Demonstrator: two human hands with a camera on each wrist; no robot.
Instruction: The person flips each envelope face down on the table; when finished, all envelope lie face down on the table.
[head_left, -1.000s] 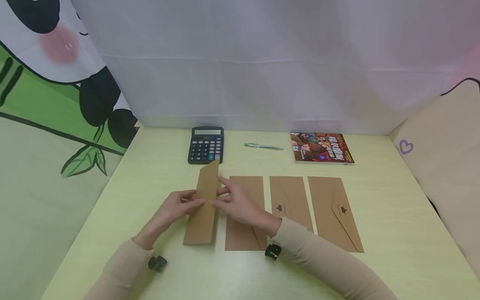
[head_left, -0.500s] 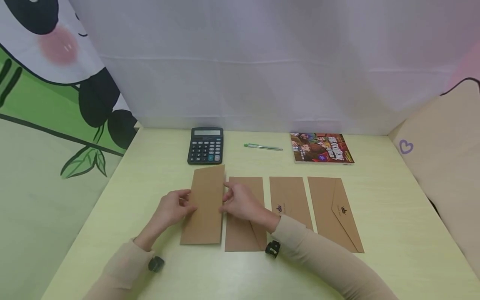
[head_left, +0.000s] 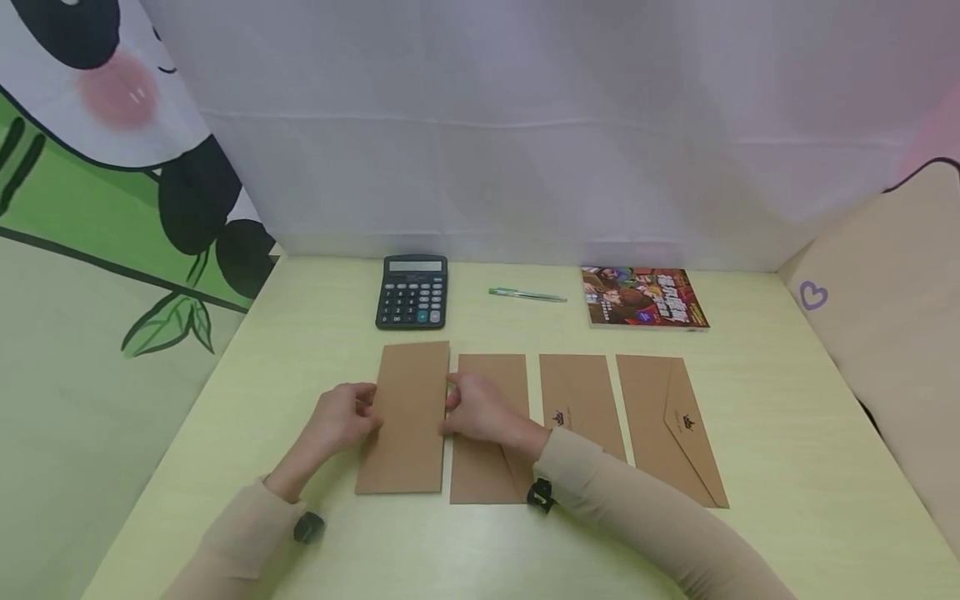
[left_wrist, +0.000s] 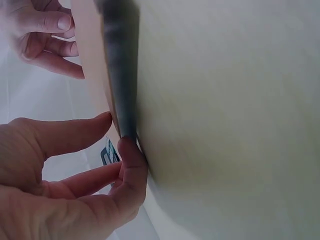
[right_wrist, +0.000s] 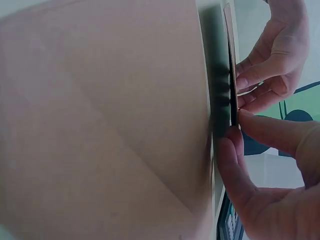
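Note:
A plain brown paper envelope (head_left: 408, 417) lies nearly level, close over the left part of the table, its blank face up. My left hand (head_left: 339, 421) pinches its left long edge between thumb and fingers, which the left wrist view shows from the side. On the opposite edge, my right hand (head_left: 483, 408) grips it the same way, thumb (right_wrist: 265, 131) on top and fingertips beneath. Under the right wrist lies a second brown envelope (head_left: 483, 471), partly covered by that hand. In the right wrist view its diagonal flap line shows.
Two more envelopes with small crown prints, one in the middle (head_left: 577, 383) and one at the right (head_left: 651, 417), lie in the same row. Behind stand a black calculator (head_left: 411, 292), a green pen (head_left: 527, 294) and a colourful book (head_left: 643, 297). A white cloth (head_left: 525, 167) hangs behind the table.
The held envelope has turned from steeply tilted to almost flat and come down toward the table. Both hands have lowered with it, the left shifting slightly left, still holding its edges.

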